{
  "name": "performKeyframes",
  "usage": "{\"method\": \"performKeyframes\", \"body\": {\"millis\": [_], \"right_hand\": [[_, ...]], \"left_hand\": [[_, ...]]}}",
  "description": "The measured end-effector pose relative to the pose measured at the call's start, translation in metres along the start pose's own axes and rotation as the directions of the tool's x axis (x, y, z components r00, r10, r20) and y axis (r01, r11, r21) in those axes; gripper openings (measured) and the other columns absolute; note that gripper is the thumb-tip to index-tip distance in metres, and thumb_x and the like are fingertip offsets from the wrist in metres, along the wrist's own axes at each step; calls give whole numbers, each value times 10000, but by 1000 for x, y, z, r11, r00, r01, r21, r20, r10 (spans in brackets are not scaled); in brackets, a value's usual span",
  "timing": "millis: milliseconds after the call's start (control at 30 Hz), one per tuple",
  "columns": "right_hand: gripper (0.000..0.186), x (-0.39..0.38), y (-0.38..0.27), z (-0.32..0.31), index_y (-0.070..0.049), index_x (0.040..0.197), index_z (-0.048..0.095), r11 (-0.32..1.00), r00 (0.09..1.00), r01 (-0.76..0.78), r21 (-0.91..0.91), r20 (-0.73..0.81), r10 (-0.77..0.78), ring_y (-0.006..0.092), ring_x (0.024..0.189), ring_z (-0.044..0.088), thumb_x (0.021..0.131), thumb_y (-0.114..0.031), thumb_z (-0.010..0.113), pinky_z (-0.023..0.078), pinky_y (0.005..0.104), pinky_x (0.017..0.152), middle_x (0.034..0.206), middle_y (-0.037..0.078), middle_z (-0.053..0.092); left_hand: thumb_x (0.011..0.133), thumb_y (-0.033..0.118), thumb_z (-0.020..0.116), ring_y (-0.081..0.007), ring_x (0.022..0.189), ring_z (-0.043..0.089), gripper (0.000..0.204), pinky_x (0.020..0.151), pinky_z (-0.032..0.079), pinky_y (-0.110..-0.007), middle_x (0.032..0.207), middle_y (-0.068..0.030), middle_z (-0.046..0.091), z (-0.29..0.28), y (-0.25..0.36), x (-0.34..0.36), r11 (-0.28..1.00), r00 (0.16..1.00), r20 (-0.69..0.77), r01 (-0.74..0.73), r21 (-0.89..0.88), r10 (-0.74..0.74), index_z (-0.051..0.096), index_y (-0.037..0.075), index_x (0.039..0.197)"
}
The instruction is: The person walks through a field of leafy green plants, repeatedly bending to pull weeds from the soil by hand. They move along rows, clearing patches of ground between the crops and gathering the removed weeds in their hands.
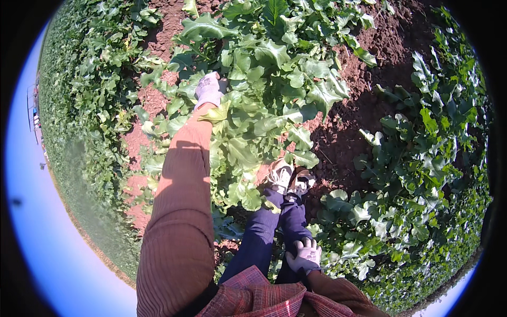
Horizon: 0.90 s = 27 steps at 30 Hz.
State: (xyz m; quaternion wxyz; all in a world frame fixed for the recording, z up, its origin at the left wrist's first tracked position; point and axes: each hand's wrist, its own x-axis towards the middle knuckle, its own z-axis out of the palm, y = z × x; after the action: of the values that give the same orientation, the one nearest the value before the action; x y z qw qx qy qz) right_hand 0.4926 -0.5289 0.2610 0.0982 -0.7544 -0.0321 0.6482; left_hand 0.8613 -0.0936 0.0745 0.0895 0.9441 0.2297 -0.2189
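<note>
My left hand (209, 91), in a pale glove, reaches far forward among the lobed green leaves of a leafy crop row (253, 132). Its back faces up and the fingers are hidden, so I cannot see whether they grip a leaf or stem. A yellowish leaf (216, 112) lies across that wrist. My right hand (306, 256), gloved the same way, rests on my dark blue trouser leg near the knee. Its fingers are spread over the cloth, and it holds nothing.
My shoes (288, 177) stand at the near edge of the leaves. Reddish soil (338, 132) shows between the rows. More leafy plants grow at the left (90, 95) and the right (406, 179). A checked cloth (259, 296) hangs at my waist.
</note>
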Motion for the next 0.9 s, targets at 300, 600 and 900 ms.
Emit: {"method": "performKeyframes", "body": {"millis": [300, 600, 900], "right_hand": [[643, 0, 5, 4, -152, 1344, 605, 1000, 998, 14, -11, -55, -14, 406, 1358, 410, 821, -523, 655, 311, 552, 1128, 1459, 216, 487], [660, 0, 7, 2, -169, 1393, 567, 1000, 1000, 1, 1, 26, -1, 415, 1405, 368, 840, -524, 632, 301, 579, 1138, 1524, 204, 433], [643, -4, 5, 0, -176, 1385, 573, 1000, 1000, -5, -6, 23, 5, 408, 1401, 372, 848, -524, 633, 298, 566, 1139, 1505, 198, 449]], "left_hand": [[838, 345, 679, -383, 1008, 693, 358, 854, 553, -471, 1050, -192, 726, 10, 14, 3, 990, 988, -145, 42, -133, -61, 735, 73, 1066], [864, 295, 661, -370, 1007, 720, 303, 844, 574, -460, 1084, -194, 738, 25, 14, 9, 997, 1000, 14, 7, 74, -8, 773, 82, 1047], [887, 277, 600, -376, 1044, 704, 320, 869, 562, -464, 1125, -193, 726, 22, 16, 11, 997, 1000, -6, -27, 78, 28, 756, 63, 1066]]}}
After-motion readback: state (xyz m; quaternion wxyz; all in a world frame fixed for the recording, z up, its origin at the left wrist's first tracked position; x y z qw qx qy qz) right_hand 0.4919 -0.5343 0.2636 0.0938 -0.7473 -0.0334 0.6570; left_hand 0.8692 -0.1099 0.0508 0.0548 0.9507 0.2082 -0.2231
